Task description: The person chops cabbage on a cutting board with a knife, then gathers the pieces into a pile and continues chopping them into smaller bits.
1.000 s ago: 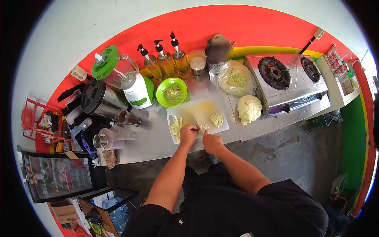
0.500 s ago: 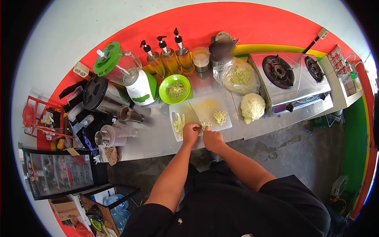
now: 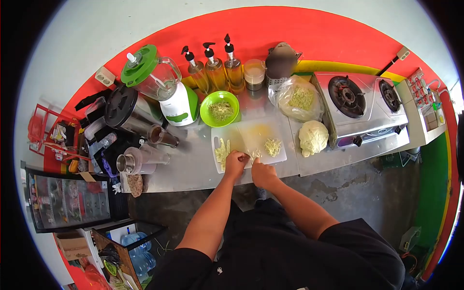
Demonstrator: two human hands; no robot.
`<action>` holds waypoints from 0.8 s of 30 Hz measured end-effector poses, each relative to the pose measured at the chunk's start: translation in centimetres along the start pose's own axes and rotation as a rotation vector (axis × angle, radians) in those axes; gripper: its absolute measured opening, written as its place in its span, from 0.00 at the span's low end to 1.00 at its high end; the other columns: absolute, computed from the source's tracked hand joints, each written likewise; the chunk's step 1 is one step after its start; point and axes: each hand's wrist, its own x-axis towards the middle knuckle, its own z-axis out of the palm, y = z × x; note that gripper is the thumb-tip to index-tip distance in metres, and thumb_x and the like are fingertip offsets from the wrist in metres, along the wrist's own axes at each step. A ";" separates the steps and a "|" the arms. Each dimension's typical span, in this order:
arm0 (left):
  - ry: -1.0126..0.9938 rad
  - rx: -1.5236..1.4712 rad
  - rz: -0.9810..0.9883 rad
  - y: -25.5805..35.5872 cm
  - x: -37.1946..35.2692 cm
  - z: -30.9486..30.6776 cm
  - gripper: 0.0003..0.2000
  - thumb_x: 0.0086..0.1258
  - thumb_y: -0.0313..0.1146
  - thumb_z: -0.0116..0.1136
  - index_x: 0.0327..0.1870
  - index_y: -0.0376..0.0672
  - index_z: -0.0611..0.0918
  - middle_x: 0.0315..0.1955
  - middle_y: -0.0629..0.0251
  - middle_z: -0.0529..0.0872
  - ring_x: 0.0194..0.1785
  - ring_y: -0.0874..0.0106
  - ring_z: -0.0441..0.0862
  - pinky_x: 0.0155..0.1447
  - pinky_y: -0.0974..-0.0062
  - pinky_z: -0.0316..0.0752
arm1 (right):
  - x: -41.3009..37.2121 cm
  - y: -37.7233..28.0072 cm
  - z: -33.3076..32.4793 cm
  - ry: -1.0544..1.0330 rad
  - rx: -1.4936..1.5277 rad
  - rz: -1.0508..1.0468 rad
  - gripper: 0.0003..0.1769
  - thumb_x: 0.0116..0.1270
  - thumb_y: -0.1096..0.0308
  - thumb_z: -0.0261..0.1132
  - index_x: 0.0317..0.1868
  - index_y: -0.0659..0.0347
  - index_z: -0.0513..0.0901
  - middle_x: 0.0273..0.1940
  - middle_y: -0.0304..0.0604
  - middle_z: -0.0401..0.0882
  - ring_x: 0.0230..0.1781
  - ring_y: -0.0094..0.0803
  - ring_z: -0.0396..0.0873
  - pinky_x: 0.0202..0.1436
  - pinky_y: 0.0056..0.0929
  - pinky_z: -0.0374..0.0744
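Observation:
On the white cutting board (image 3: 263, 130), my left hand (image 3: 236, 163) is closed, its curled fingertips pressed on pale cabbage strips. Beside it, my right hand (image 3: 264, 174) wraps round what appears to be a knife; its handle is hidden, and the thin blade line running away over the board is hard to make out. Chopped cabbage (image 3: 255, 154) lies between the hands. Longer cabbage strips (image 3: 222, 153) rest at the board's left, and a small shredded heap (image 3: 273, 147) at its right. Behind the board stands a green bowl (image 3: 207, 116) of shredded pieces.
A cabbage head (image 3: 313, 138) sits right of the board, below a plastic bag (image 3: 300, 99) of shreds. The gas stove (image 3: 367, 121) is farther right. Pump bottles (image 3: 216, 72) and a blender (image 3: 176, 104) line the back. Jugs and cups (image 3: 137, 162) crowd the left.
The view has shifted slightly, so the counter items appear a little farther right. Both hands stay at the board's front edge, with only small movement.

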 end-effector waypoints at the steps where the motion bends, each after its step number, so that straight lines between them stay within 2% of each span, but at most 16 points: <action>1: -0.002 0.008 -0.004 0.3 0.0 -0.1 0.06 0.56 0.25 0.71 0.34 0.40 0.89 0.29 0.62 0.82 0.32 0.69 0.80 0.40 0.71 0.76 | -0.5 -0.2 0.2 -0.008 -0.022 0.018 0.23 0.63 0.72 0.64 0.55 0.72 0.68 0.40 0.60 0.88 0.44 0.50 0.89 0.48 0.45 0.85; 3: -0.006 0.018 -0.016 0.4 -0.5 -0.1 0.06 0.56 0.24 0.71 0.34 0.39 0.88 0.29 0.62 0.82 0.32 0.69 0.80 0.40 0.72 0.76 | -0.9 -0.5 0.7 -0.024 -0.041 0.035 0.22 0.64 0.72 0.63 0.55 0.73 0.68 0.40 0.60 0.88 0.45 0.50 0.89 0.48 0.45 0.85; 5: 0.019 -0.112 -0.046 0.5 -0.2 0.0 0.06 0.55 0.24 0.71 0.33 0.38 0.87 0.29 0.62 0.82 0.32 0.68 0.81 0.41 0.72 0.77 | -0.1 -0.7 1.2 0.031 0.016 0.074 0.22 0.64 0.72 0.63 0.55 0.72 0.69 0.41 0.60 0.88 0.44 0.51 0.89 0.48 0.45 0.86; 11: -0.058 0.061 0.074 -0.5 0.2 -0.3 0.09 0.55 0.21 0.71 0.37 0.37 0.86 0.30 0.60 0.83 0.34 0.68 0.82 0.42 0.72 0.78 | 1.5 -0.1 1.2 0.092 0.033 0.016 0.20 0.64 0.72 0.63 0.53 0.70 0.69 0.40 0.59 0.88 0.43 0.51 0.90 0.46 0.45 0.86; 15: -0.056 0.060 0.054 -0.1 -0.2 -0.3 0.08 0.55 0.21 0.70 0.36 0.37 0.87 0.31 0.59 0.83 0.34 0.67 0.83 0.43 0.71 0.79 | -0.5 -0.3 1.6 0.014 -0.015 0.057 0.19 0.65 0.71 0.63 0.53 0.69 0.69 0.41 0.59 0.88 0.44 0.50 0.89 0.47 0.44 0.86; 17: -0.015 -0.018 0.059 -0.2 -0.1 -0.1 0.06 0.56 0.21 0.70 0.34 0.37 0.87 0.31 0.58 0.82 0.35 0.66 0.84 0.43 0.70 0.79 | 0.0 0.0 2.4 0.045 0.030 0.073 0.19 0.65 0.72 0.63 0.53 0.70 0.69 0.41 0.60 0.88 0.46 0.51 0.89 0.48 0.44 0.86; 24: -0.048 0.040 0.079 0.4 -0.3 -0.5 0.07 0.57 0.21 0.69 0.36 0.37 0.88 0.32 0.58 0.82 0.36 0.64 0.84 0.44 0.70 0.79 | 1.4 -0.2 0.7 0.092 0.054 0.006 0.19 0.65 0.72 0.63 0.53 0.71 0.69 0.41 0.60 0.87 0.45 0.51 0.89 0.48 0.43 0.86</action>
